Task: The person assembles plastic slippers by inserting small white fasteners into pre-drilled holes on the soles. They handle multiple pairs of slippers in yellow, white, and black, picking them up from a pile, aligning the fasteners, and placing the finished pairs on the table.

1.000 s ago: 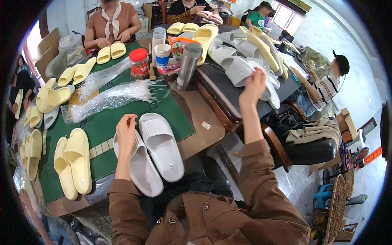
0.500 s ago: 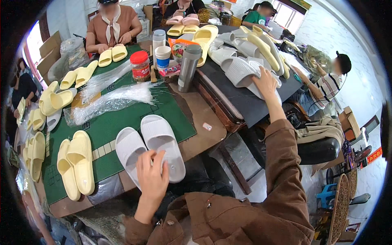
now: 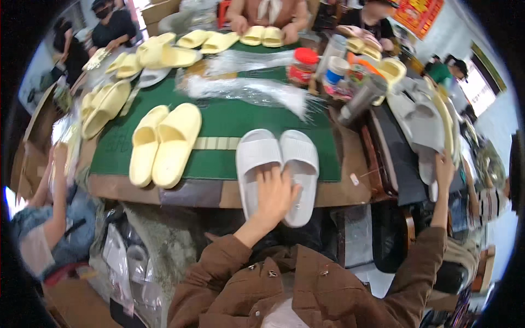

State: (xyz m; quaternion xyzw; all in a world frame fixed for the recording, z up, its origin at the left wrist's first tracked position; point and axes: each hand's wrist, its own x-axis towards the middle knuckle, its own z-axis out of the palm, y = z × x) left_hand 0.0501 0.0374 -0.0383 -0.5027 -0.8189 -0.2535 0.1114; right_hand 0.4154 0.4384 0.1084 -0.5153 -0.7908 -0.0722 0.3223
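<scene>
A pair of light grey ribbed slides (image 3: 260,150) rests at the near edge of the brown tabletop (image 3: 355,139), partly on the green mat (image 3: 224,123), toes pointing away from the person. The left hand (image 3: 272,194) lies over the left slide, fingers on the footbed behind the strap, thumb parted toward its mate; whether it grips cannot be told. The right hand (image 3: 445,167) reaches the grey slide pile (image 3: 426,128) on the dark side table (image 3: 403,175); its fingertips are unclear, so its grip cannot be told.

Left of the pair sit pale yellow slides (image 3: 180,131). Beyond, a clear plastic bag (image 3: 219,87) holds thin white strands, their ends fanning out at the right. Behind it stands a red-lidded clear jar (image 3: 302,71), contents indistinct, near a blue-banded white cup (image 3: 336,68) and a steel flask (image 3: 361,104); what these two hold is hidden.
</scene>
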